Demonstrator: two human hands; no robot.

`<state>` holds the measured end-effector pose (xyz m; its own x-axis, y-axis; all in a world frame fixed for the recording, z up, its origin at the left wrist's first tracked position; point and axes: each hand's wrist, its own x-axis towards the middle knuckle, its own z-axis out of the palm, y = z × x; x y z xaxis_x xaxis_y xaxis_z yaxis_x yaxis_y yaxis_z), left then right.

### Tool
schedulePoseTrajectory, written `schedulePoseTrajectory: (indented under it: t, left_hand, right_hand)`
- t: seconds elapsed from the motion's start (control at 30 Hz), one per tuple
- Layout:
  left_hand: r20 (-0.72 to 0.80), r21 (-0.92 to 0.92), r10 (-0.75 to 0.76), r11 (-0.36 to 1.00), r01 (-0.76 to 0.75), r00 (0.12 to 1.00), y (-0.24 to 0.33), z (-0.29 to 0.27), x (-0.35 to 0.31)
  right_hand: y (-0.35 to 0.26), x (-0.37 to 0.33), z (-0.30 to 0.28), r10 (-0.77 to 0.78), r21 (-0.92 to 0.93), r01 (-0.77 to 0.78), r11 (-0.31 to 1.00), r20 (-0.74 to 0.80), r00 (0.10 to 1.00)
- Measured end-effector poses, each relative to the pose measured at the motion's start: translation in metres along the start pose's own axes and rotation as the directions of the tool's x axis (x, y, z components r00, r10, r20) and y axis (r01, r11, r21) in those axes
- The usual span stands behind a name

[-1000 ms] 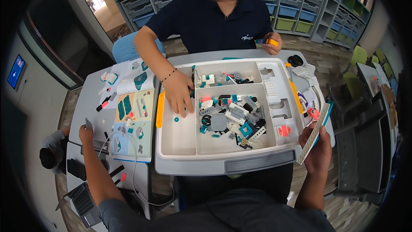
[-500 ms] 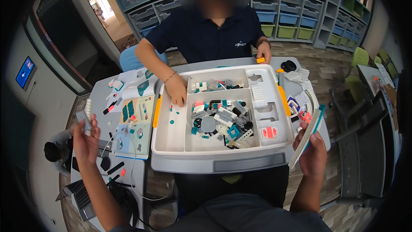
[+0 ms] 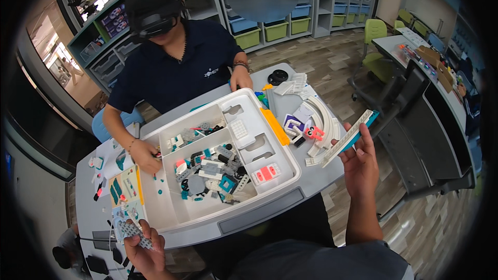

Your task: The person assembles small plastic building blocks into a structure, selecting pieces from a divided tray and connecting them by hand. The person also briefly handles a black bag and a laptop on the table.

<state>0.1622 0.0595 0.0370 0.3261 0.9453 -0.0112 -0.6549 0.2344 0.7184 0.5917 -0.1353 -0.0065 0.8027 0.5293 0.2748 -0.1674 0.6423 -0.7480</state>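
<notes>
My left hand (image 3: 148, 254) is closed round a grey studded building plate (image 3: 136, 233), low beside the near left corner of the white sorting tray (image 3: 207, 219). Over the right end of the table, my right hand (image 3: 362, 171) grips a long white and teal building plate (image 3: 348, 139), held slanted in the air. Mixed building pieces (image 3: 210, 171) in white, grey, teal and black fill the tray's middle compartment. Across from me, a co-worker's hand (image 3: 145, 156) reaches into the left compartment near a few small teal pieces. The co-worker's other hand (image 3: 240, 79) rests at the tray's far edge.
An open instruction booklet (image 3: 126, 189) lies left of the tray. Curved white pieces (image 3: 328, 119), a coral-coloured piece with eyes (image 3: 314, 133) and black wheels (image 3: 277, 77) sit to the right. Beyond them stand a dark folded table (image 3: 423, 129) and a green chair (image 3: 376, 46).
The view has swung to the right. My left hand has come down and inward with the grey plate. The yellow brick in the co-worker's far hand no longer shows.
</notes>
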Motion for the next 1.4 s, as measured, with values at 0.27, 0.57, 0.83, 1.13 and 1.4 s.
schedulePoseTrajectory:
  t: [0.27,0.57,0.83,1.13,1.4]
  left_hand:
    - [0.104,0.25,0.125,0.957,-0.148,0.987,-0.004,-0.005,0.01]
    - [0.303,0.222,-0.248,0.957,0.185,0.92,-0.085,0.087,-0.024]
    - [-0.076,0.115,-0.316,0.939,0.323,0.946,-0.113,0.093,-0.019]
    - [0.202,-0.091,-0.24,0.961,0.262,0.95,-0.063,0.036,-0.035]
    - [0.199,-0.185,-0.006,0.982,0.044,0.98,-0.047,0.014,-0.036]
  right_hand:
    - [0.012,0.01,-0.02,0.278,0.356,-0.272,0.894,0.035,0.96]
    - [-0.01,-0.036,0.144,0.706,-0.785,0.363,0.503,0.615,0.352]
    - [0.005,-0.038,0.14,0.57,-0.674,0.274,0.686,0.732,0.373]
    - [-0.025,0.035,-0.001,0.247,-0.999,0.034,0.009,0.036,0.968]
    - [-0.037,0.039,-0.002,0.273,-0.995,-0.011,0.098,0.016,0.962]
